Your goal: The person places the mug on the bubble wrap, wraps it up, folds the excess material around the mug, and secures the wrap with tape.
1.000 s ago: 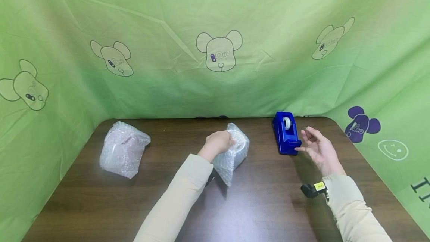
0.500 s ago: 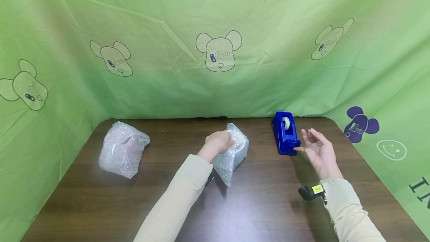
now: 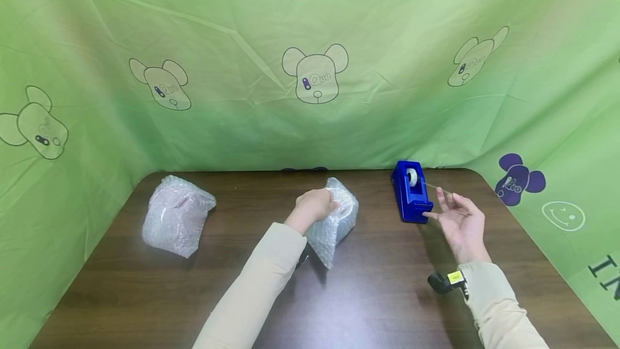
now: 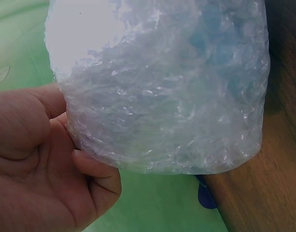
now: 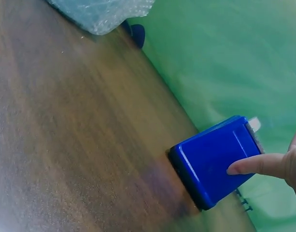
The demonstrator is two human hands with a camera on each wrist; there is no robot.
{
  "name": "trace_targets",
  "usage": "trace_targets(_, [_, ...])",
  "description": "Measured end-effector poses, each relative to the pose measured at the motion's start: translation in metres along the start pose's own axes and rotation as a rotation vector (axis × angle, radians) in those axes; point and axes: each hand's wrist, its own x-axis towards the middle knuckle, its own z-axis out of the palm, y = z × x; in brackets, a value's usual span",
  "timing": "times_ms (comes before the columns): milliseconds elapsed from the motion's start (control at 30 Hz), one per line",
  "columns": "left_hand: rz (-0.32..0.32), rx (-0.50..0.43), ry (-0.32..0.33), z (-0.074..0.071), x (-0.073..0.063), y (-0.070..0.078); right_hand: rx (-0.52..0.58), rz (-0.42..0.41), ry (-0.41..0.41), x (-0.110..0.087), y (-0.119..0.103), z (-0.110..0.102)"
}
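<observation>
My left hand (image 3: 314, 209) grips a bubble-wrapped bundle (image 3: 343, 225) near the table's middle; its contents are blurred by the wrap. In the left wrist view, the thumb and fingers are at one edge of the wrap. At the right stands a blue tape dispenser (image 3: 415, 212) with a white tape roll (image 3: 412, 178). My right hand (image 3: 465, 230) is just right of it, its thumb pressing the dispenser's front, as the right wrist view also shows. A thin clear strip of tape (image 3: 433, 187) stretches from the dispenser to its raised fingers, which hold the end.
Another bubble-wrapped bundle (image 3: 178, 217) lies at the left of the brown wooden table (image 3: 247, 203). Green printed cloth (image 3: 232, 123) hangs close behind the table and along both sides.
My right hand has drawn back slightly toward me, and the strip of tape now shows stretched out from the dispenser. The left hand and its bundle have stayed in place.
</observation>
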Motion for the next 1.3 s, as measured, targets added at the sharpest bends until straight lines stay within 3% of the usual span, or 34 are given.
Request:
trace_targets(233, [0.010, -0.006, 0.001, 0.000, -0.001, -0.001, -0.120, -0.009, -0.047, -0.007, 0.004, -0.003])
trace_targets(367, [0.013, -0.005, 0.005, -0.001, -0.002, -0.001, -0.226, -0.014, -0.014, -0.015, 0.007, 0.000])
trace_targets(600, [0.009, -0.005, 0.000, -0.002, -0.001, -0.002, -0.450, 0.043, 0.156, -0.024, 0.013, 0.005])
trace_targets(733, [0.012, -0.008, 0.006, 0.000, -0.001, -0.002, -0.483, 0.041, 0.274, -0.025, 0.016, 0.008])
trace_targets(967, [0.006, -0.002, 0.004, 0.000, -0.002, -0.001, -0.524, -0.044, 0.560, -0.022, 0.026, 0.014])
trace_targets(1067, [0.007, -0.007, 0.005, 0.000, -0.002, -0.001, -0.497, -0.044, 0.618, -0.020, 0.030, 0.015])
trace_targets(1300, [0.005, -0.010, 0.005, 0.000, -0.003, 0.001, -0.471, -0.041, 0.643, -0.018, 0.038, 0.015])
